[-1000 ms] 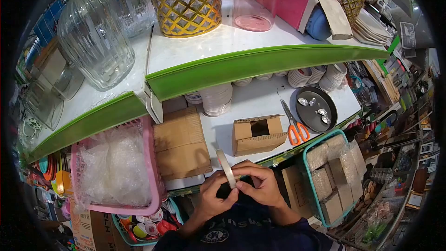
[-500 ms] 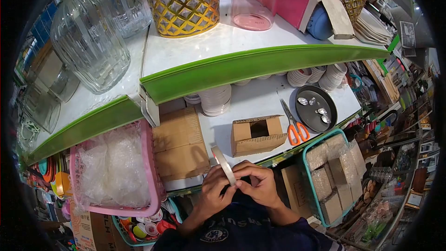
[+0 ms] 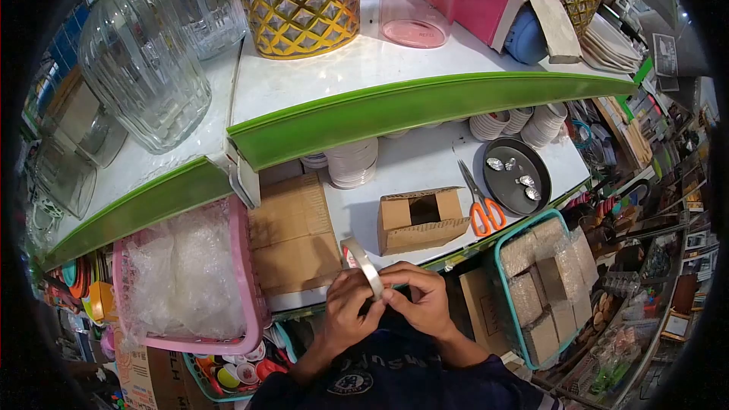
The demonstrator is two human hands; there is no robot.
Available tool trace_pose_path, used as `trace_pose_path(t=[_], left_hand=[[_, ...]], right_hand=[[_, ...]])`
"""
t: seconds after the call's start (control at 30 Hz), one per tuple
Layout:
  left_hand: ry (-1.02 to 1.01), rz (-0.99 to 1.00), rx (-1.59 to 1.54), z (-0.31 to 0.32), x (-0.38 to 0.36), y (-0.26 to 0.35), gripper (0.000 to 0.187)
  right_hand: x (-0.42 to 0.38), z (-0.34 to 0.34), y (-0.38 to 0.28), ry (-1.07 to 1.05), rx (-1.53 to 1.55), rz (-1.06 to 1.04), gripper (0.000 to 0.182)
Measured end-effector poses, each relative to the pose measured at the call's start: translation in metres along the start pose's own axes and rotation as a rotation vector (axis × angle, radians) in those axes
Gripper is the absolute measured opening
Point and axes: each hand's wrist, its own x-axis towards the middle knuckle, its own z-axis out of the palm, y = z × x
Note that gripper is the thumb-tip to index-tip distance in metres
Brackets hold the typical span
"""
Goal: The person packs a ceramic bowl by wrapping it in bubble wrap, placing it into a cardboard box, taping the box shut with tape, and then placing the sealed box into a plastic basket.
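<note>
A roll of tape (image 3: 370,272) stands on edge between my two hands, close to my chest. My left hand (image 3: 351,305) grips the roll from the left side. The fingers of my right hand (image 3: 418,296) are pinched at the tape's near edge. Beyond the hands, a small cardboard box (image 3: 420,222) sits on the white shelf with an opening in its top. To its right lie orange-handled scissors (image 3: 486,214), blades pointing away. A dark round pan (image 3: 518,177) holds several small foil-like silvery pieces.
Left of the box lies a flat cardboard piece (image 3: 292,231). A pink basket (image 3: 250,288) holds bubble wrap; a teal basket (image 3: 507,304) holds wrapped boxes. Above runs a green-edged shelf (image 3: 425,110) with glass jars (image 3: 144,68) and a gold-patterned container (image 3: 300,7). Stacked white bowls (image 3: 351,161) stand underneath.
Both hands and the tape roll have shifted very slightly left, and the roll is turned a little. The box, scissors and pan stay where they were.
</note>
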Motion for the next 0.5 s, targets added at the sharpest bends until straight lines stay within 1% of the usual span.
trace_pose_path(t=[0.07, 0.1, 0.17, 0.2, 0.27, 0.3, 0.37, 0.4, 0.47, 0.5], left_hand=[[0.034, -0.013, 0.0, -0.001, 0.001, -0.001, 0.016], [0.035, -0.015, 0.0, -0.002, 0.002, -0.001, 0.016], [0.015, 0.005, 0.031, -0.005, 0.002, -0.001, 0.016], [0.016, 0.004, 0.031, -0.005, 0.002, -0.001, 0.016], [-0.033, 0.001, 0.046, -0.006, 0.001, 0.0, 0.017], [-0.032, 0.0, 0.047, -0.007, 0.002, 0.001, 0.017], [-0.054, -0.035, 0.032, -0.008, 0.002, 0.004, 0.017], [-0.054, -0.035, 0.032, -0.008, 0.002, 0.004, 0.017], [-0.074, -0.037, 0.033, -0.01, 0.0, 0.004, 0.018], [-0.072, -0.038, 0.033, -0.011, 0.0, 0.004, 0.018]], right_hand=[[0.003, 0.001, -0.008, 0.049, -0.28, -0.083, 0.027], [0.004, 0.002, -0.014, 0.048, -0.28, -0.081, 0.027], [0.006, 0.002, -0.025, 0.138, -0.456, -0.088, 0.029], [0.007, -0.001, -0.025, 0.137, -0.456, -0.087, 0.029], [0.01, -0.008, -0.028, 0.084, -0.597, -0.231, 0.028], [0.011, -0.01, -0.03, 0.082, -0.596, -0.23, 0.028], [0.011, -0.015, -0.036, -0.021, -0.799, -0.306, 0.025], [0.012, -0.017, -0.037, -0.022, -0.8, -0.305, 0.025], [0.015, -0.021, -0.038, -0.114, -0.913, -0.396, 0.023], [0.016, -0.023, -0.037, -0.115, -0.913, -0.396, 0.023]])
